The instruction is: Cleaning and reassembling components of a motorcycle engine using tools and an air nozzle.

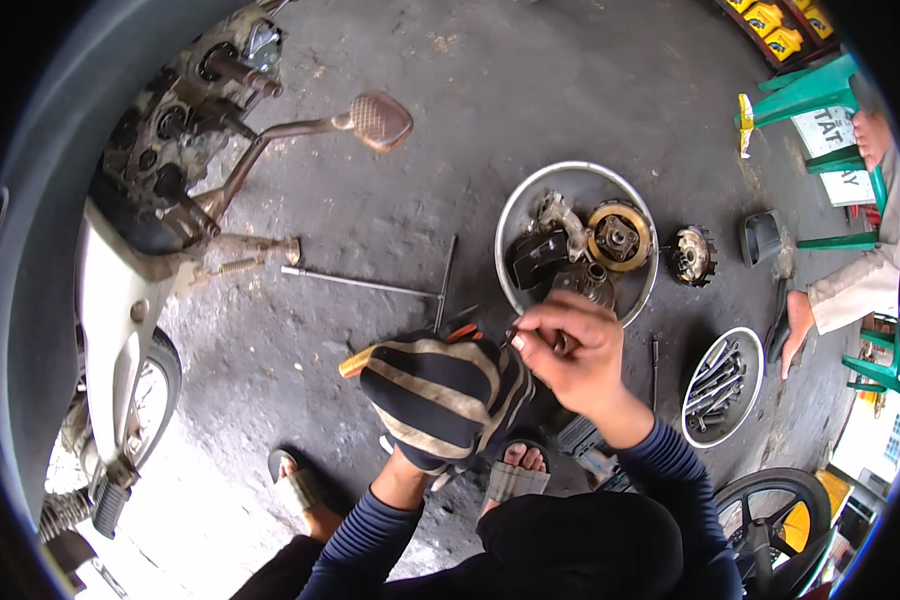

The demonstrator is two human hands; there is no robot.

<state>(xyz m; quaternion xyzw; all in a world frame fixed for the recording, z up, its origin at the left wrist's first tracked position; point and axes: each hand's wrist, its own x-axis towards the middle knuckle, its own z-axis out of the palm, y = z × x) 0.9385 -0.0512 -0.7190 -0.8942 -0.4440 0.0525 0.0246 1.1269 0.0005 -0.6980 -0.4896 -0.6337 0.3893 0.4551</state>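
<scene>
A black-and-tan striped cloth (pixel 430 390) is bunched over my left hand (pixel 407 468), covering its fingers; the wrist comes out below, and the hand holds the cloth up. Close to the cloth's right edge, my right hand (pixel 578 355) is closed in a pinch. A small dark thing (pixel 511 335) shows at its fingertips, too small to name. Just beyond that hand stands a round metal basin (pixel 501 240) with greasy engine parts, among them a clutch drum with a gold-coloured ring (pixel 598 238). Past the cloth's left edge sticks out a yellow end (pixel 354 362) of something.
A motorbike with an exposed engine (pixel 185 120) and a pedal (pixel 380 122) stands at left. A T-handle wrench (pixel 370 284) lies on the floor. At right are a toothed clutch part (pixel 692 256), a bowl of wrenches (pixel 718 388), a wheel (pixel 770 515) and a seated person's leg (pixel 850 290).
</scene>
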